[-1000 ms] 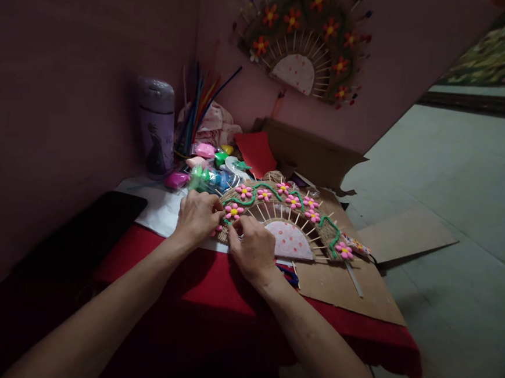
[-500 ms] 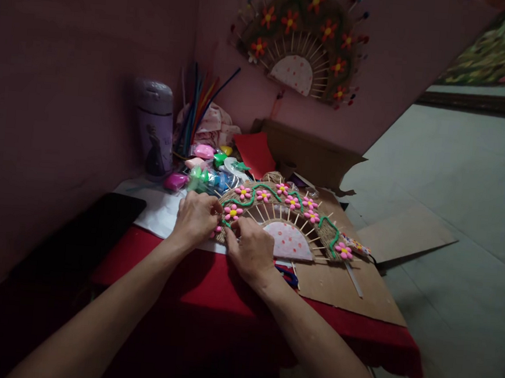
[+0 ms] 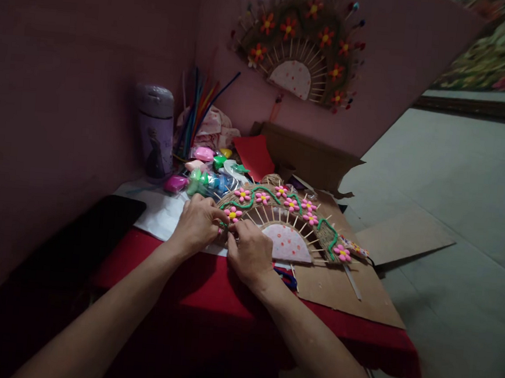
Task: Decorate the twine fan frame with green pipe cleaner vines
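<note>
A half-round fan of sticks and wound twine lies on the table. Pink clay flowers and wavy green pipe cleaner decorate its band, and a pale red-dotted half circle fills the centre. At the fan's left end, my left hand pinches a short bit of green pipe cleaner, mostly hidden by the fingers. My right hand closes on the same spot from the right, its fingertips nearly touching those of the left.
Behind the fan lie bagged clay packs, a red sheet and a purple tumbler. Cardboard and blue-handled scissors are at the right. A black tablet-like slab lies left; another fan hangs on the wall.
My left fingers have moved slightly right and down, over the green bit, closer to my right fingertips. Less of the green pipe cleaner shows between the hands. The fan stays in place.
</note>
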A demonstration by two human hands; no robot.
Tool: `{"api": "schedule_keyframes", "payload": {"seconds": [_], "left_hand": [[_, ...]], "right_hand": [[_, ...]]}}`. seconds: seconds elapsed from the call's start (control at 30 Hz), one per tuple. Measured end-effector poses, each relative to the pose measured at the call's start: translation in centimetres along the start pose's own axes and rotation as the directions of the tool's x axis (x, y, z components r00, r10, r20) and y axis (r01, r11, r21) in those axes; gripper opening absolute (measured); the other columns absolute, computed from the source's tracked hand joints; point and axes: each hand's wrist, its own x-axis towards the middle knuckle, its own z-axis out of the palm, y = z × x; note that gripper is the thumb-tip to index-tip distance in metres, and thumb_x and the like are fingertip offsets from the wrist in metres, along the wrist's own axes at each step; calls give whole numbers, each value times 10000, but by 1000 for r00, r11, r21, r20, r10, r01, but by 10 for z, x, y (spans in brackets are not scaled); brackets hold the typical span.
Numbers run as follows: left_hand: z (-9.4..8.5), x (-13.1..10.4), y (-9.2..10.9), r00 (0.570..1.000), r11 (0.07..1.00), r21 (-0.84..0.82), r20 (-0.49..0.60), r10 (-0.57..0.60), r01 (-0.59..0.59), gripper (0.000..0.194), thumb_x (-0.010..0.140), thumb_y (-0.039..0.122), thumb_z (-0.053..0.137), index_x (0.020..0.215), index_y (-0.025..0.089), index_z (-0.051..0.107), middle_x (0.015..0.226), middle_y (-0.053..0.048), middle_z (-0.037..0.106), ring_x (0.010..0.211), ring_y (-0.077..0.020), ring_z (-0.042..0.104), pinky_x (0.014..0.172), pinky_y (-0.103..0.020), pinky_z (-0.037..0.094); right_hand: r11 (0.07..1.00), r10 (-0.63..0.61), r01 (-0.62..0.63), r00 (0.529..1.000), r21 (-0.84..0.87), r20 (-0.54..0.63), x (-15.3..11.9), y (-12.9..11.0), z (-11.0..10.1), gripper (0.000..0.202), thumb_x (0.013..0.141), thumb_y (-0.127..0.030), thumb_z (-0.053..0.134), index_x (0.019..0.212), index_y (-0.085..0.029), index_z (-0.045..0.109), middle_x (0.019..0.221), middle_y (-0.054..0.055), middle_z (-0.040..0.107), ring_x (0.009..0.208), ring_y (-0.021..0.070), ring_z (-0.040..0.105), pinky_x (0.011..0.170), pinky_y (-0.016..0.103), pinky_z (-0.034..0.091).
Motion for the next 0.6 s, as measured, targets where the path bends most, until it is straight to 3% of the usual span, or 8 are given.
{"api": "schedule_keyframes", "payload": {"seconds": [0.27, 0.47, 0.6], "left_hand": [[-2, -2, 3, 999, 996, 91, 33, 7, -10, 228, 717, 180, 607, 819, 308, 765, 802, -48, 622, 860, -236, 451, 762, -373, 351], [-2, -2, 3, 999, 998, 51, -11, 31, -30, 225, 720, 171, 595, 787, 301, 766, 794, -44, 622, 857, -224, 447, 777, -364, 358], [-3, -3, 4, 996, 996, 31, -23, 88, -87, 262, 731, 145, 559, 757, 306, 764, 756, -47, 599, 824, -213, 448, 755, -353, 361]], "right_hand": [[999, 35, -35, 999, 16, 12, 0, 2, -2, 94, 827, -231, 558, 906, -202, 599, 897, 25, 653, 812, 177, 597, 634, 277, 346], [1000, 7, -7, 1000, 4, 28, -1, 4, -2, 203, 811, -98, 501, 929, -208, 625, 919, 33, 645, 843, 171, 586, 660, 264, 360], [1000, 11, -11, 1000, -3, 21, 0, 4, -1, 174, 801, -91, 504, 885, -197, 613, 901, 42, 650, 824, 171, 582, 648, 261, 353]]}}
